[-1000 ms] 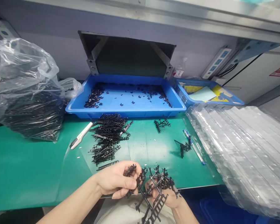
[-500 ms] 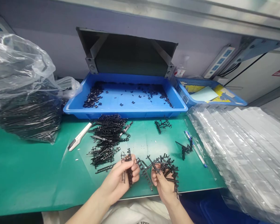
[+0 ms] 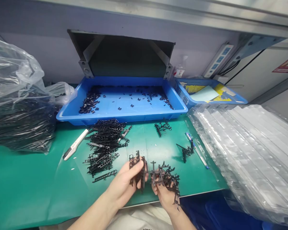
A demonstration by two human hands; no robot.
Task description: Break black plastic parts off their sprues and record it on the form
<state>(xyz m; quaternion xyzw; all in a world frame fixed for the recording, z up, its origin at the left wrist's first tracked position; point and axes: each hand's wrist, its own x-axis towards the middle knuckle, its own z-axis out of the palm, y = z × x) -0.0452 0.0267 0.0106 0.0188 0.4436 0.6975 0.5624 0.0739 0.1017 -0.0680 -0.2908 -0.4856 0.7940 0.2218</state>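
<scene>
My left hand (image 3: 126, 182) is closed round several black plastic strips (image 3: 143, 174) edged with small rings and teeth, the thumb pressed across them. Close beside it, my right hand (image 3: 166, 193) is closed on a bunch of branching black plastic sprues (image 3: 169, 175), which stick out above and past the fingers. Between the hands, the sprues come up against the strips; whether they are joined I cannot tell. A heap of similar black strips (image 3: 108, 140) lies beyond my left hand. Loose sprue pieces (image 3: 163, 126) lie farther back, and another piece (image 3: 186, 151) stands toward the right.
A blue tray (image 3: 124, 119) with small black parts stands under a wall opening. At left are a white-handled knife (image 3: 75, 144) and a clear bag (image 3: 21, 118) of black parts. A pen (image 3: 198, 151), stacked clear plastic trays (image 3: 249, 153) and a blue basket (image 3: 189, 101) are at right.
My hands have come closer together. The strip that slanted between them now stands upright with those at my left hand. The whole view has shifted slightly.
</scene>
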